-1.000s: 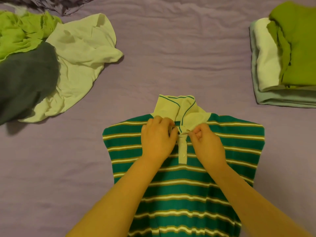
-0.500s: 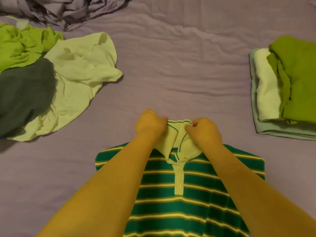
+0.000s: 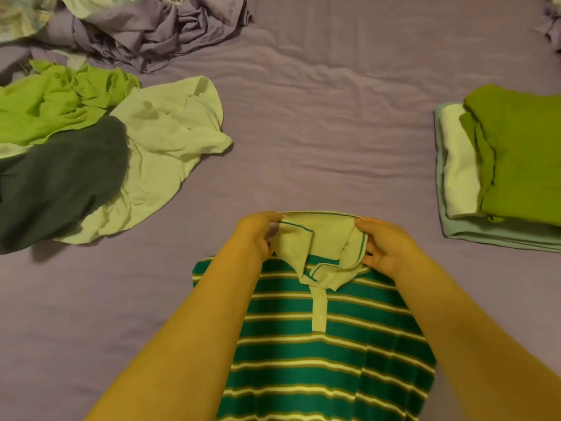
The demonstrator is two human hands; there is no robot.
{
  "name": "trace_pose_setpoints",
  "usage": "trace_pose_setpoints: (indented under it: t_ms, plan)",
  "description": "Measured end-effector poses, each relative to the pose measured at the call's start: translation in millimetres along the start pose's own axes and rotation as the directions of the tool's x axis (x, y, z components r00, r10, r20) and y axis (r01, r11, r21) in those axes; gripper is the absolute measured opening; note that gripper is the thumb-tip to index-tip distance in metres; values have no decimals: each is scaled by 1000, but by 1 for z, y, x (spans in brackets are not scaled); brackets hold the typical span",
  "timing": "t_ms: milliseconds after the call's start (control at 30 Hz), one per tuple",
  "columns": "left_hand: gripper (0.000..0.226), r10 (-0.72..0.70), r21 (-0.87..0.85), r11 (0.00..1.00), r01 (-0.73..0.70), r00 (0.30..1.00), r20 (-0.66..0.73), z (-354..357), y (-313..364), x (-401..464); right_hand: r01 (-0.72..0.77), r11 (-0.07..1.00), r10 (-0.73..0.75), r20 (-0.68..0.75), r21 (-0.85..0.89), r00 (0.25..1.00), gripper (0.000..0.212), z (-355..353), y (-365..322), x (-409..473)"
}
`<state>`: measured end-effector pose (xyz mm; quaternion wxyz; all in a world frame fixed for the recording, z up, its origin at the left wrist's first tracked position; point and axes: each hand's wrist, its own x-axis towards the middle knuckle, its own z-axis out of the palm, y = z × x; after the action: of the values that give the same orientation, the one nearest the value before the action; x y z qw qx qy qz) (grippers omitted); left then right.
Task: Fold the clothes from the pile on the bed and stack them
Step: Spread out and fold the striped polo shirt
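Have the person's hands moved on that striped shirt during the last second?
Yes. Both the left hand and right hand went from the button placket up to the collar's outer ends.

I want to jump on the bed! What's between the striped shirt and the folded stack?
Nothing: only bare purple bedsheet lies between the striped shirt and the folded stack in the head view.

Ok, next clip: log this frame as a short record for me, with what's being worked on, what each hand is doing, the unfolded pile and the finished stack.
item in work: striped polo shirt, flat on the bed, front up
left hand: pinching the collar at its left end
right hand: pinching the collar at its right end
unfolded pile: left side, loose green, dark and pale garments
folded stack: right side, olive green piece on top
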<state>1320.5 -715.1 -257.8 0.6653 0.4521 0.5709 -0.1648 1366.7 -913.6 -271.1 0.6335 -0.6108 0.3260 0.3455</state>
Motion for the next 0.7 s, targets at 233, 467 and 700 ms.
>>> trace_pose_setpoints:
  t_ms: [233, 467, 700]
  plan:
    - [12, -110, -202, 968, 149, 975, 192, -21, -5, -29, 11, 997, -19, 113, 76, 993, 7, -10, 3, -17]
    - [23, 101, -145, 987, -73, 974, 201, -32, -25, -21, 59, 994, -70, 126, 91, 989, 15, -21, 16, -16]
    - [41, 294, 3, 954, -299, 942, 162, -46, -41, -5, 316, 905, -329, 0, -285, 944, 13, -18, 23, -5]
